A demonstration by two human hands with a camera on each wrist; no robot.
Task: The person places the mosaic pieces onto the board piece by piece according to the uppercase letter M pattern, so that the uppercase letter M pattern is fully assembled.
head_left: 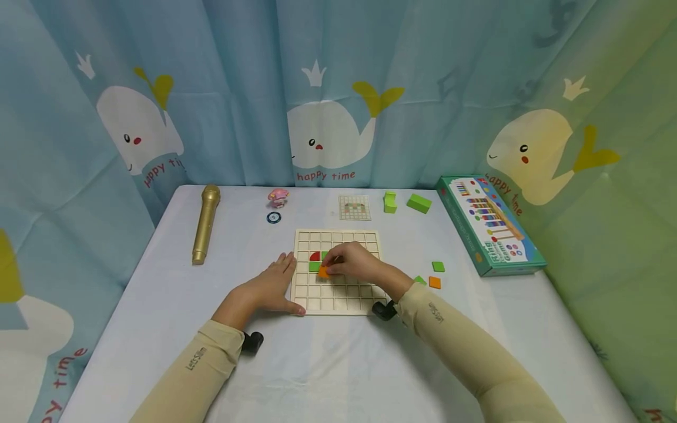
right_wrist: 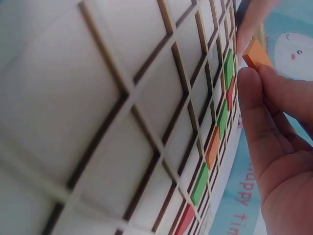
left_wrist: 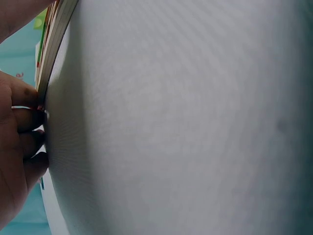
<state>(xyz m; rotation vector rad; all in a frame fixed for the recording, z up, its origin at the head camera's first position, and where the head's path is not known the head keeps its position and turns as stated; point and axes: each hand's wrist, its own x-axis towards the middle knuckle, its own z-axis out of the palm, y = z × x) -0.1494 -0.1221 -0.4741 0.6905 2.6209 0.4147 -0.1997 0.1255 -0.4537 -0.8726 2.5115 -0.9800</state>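
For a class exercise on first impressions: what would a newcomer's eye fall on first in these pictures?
Probably the right hand, pinching an orange tile over the gridded board in the middle of the table. Next, the white whales on the blue curtain behind, and the gold microphone lying at the back left.

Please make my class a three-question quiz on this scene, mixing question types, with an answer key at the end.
1. Multiple choice: what colour is the tile in the right grip?
a) red
b) orange
c) blue

2. True or false: in the head view, the box lies to the right of the board.

3. Fill in the missing word: in the head view, the left grip touches the board's ____ edge.

Key: 1. b; 2. true; 3. left.
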